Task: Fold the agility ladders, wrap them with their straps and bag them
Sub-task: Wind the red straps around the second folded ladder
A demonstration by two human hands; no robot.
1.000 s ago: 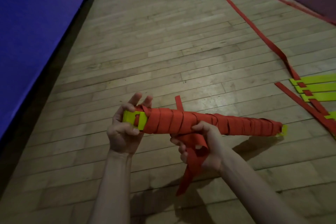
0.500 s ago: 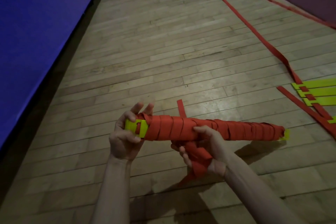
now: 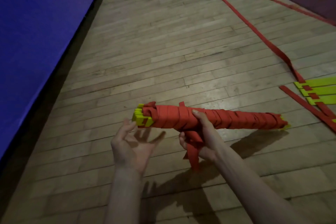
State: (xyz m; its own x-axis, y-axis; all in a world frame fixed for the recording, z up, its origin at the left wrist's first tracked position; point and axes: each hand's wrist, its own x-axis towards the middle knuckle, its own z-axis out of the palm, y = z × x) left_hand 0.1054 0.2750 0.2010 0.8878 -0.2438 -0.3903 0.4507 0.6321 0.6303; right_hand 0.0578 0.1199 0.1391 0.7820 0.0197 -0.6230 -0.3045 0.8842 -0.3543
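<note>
Both forearms and hands (image 3: 131,143) are bare, no sleeves showing.

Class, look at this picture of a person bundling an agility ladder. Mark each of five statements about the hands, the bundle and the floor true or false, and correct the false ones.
1. The right hand grips the bundle of yellow rungs wrapped in red strap. True.
2. The left hand clutches the bundle's yellow end. False: it is open, palm up, just below that end.
3. A loose red strap tail hangs below the right hand. True.
4. The second ladder's flat yellow rungs are already wrapped. False: they lie unwrapped on the wooden plank floor.
5. A green mat borders the floor. False: the blue padded mat does.
</note>
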